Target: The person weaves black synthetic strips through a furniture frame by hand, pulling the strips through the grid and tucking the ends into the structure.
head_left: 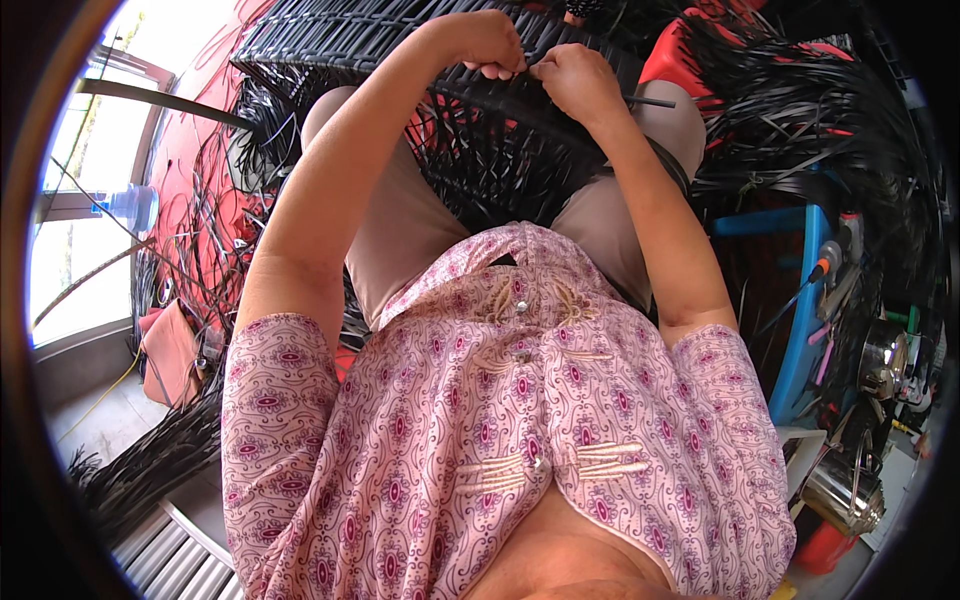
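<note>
A piece of black wicker weaving (pixel 330 45) lies across my knees, made of flat black strips. My left hand (pixel 490 45) is closed at its near edge, fingers curled around a black strip. Close beside it, my right hand (pixel 580 82) pinches the same spot with thumb and forefinger, apparently on that strip. The two hands nearly touch. From under my right hand, a black strip end (pixel 652 102) sticks out to the right over my knee. My palms hide most of the strip between the fingers.
Bundles of loose black strips (pixel 830 110) spread over red stools at the right. A blue stool (pixel 800 310) holds tools, including a screwdriver (pixel 826 262). Shiny metal pots (pixel 850 490) stand at lower right. More strips tangle on the left, near a water bottle (pixel 135 207) and a pink bag (pixel 172 355).
</note>
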Demonstrator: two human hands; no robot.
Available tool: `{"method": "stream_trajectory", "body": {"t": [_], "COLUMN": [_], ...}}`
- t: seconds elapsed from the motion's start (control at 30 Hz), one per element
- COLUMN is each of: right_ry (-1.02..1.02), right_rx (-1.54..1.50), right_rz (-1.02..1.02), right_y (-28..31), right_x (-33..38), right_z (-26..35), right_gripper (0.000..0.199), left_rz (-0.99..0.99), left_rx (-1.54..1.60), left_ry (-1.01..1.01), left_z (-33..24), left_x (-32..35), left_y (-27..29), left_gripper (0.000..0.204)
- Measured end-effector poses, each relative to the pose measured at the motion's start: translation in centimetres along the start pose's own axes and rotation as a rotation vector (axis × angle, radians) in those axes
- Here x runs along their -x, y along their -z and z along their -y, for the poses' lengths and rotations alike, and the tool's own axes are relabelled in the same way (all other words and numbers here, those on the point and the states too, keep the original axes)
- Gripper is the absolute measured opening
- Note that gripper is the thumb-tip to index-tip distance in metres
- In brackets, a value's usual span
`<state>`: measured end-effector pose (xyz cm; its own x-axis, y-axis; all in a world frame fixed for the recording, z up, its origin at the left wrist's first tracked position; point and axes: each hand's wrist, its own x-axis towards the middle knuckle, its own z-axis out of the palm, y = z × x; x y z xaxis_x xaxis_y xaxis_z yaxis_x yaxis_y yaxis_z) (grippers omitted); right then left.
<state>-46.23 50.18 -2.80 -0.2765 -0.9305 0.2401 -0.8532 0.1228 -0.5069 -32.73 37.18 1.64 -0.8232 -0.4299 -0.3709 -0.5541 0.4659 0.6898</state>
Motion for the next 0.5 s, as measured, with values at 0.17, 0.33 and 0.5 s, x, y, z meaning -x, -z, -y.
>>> {"method": "stream_trajectory", "body": {"t": [0.17, 0.33, 0.5], "right_ry": [0.068, 0.130, 0.080], "right_rx": [0.029, -0.234, -0.838], "right_rz": [-0.135, -0.234, 0.032], "right_y": [0.6, 1.0, 1.0], "right_x": [1.1, 0.1, -2.9], "right_z": [1.3, 1.4, 3.1], "right_gripper": [0.026, 0.024, 0.023], "left_rz": [-0.072, -0.082, -0.243], "left_rx": [-0.016, 0.057, -0.034], "left_ry": [0.042, 0.021, -0.029], "left_z": [1.9, 2.2, -1.7], "left_x": [-0.5, 1.3, 4.5], "left_y": [1.1, 4.4, 6.9], "left_gripper": [0.017, 0.019, 0.019]}}
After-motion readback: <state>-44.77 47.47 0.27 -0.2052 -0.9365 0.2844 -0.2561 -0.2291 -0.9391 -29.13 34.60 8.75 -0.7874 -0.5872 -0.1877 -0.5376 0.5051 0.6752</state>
